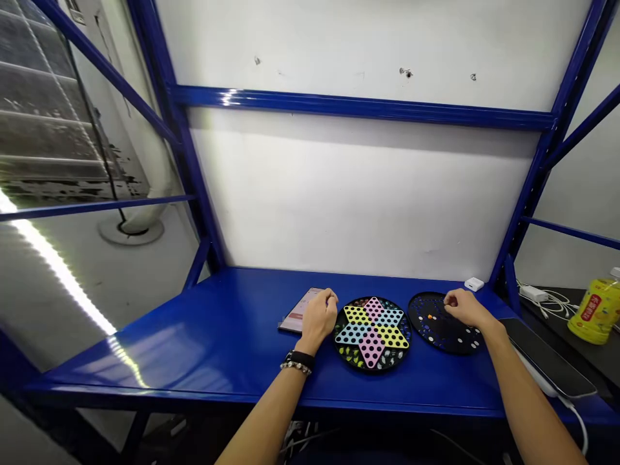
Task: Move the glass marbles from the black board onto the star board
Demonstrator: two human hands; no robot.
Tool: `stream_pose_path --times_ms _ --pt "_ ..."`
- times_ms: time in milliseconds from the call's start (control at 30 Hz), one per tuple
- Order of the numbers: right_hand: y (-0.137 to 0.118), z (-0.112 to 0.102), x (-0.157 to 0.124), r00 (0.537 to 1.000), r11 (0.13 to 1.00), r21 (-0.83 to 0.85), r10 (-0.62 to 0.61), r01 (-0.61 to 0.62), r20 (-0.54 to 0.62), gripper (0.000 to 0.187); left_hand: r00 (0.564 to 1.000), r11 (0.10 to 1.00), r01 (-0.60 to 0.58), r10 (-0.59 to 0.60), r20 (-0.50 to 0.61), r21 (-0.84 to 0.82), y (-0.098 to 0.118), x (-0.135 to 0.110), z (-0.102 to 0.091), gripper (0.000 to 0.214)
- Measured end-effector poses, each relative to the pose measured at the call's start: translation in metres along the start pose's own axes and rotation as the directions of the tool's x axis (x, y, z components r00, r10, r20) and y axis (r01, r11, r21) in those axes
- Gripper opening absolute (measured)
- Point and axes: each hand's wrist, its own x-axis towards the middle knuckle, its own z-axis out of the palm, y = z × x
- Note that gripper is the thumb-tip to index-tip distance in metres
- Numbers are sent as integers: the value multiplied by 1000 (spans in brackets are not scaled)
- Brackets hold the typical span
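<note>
A round black board [372, 334] with a star of yellow, pink and light-blue sections lies on the blue shelf [203, 336]. My left hand [318, 316] rests at the board's left rim, fingers curled, over a phone [298, 315] with a lit screen. A second round black tray [442, 325] with small coloured and white marbles lies to the right. My right hand [464, 307] is over that tray, fingers pinched together; what they hold, if anything, is too small to see. A black band and a bead bracelet sit on my left wrist.
Blue rack posts and a crossbeam [363, 106] frame the white wall behind. A small white box [473, 283] sits at the shelf's back right. A dark tablet [547, 356], white cables and a yellow bottle [595, 309] are at the right.
</note>
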Motion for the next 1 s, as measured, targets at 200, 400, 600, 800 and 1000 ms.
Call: stream_pose_path --times_ms 200,400,600,800,1000 --pt "47 -10 -10 984 973 -174 163 -149 68 14 1000 1000 14 -14 2 1 3 0 -1 22" --pt "43 5 -17 988 977 -175 133 -118 80 16 1000 1000 3 -3 19 1 3 0 -1 23" --pt "42 9 -34 996 992 -110 65 -58 61 19 1000 1000 4 -4 9 0 1 1 0 22" --pt "48 8 -36 1000 998 -60 21 -20 22 22 1000 1000 -13 13 3 -7 1 0 0 22" --pt "62 -1 -30 997 997 -51 52 -55 -51 22 1000 1000 -16 16 17 -7 1 -1 0 23"
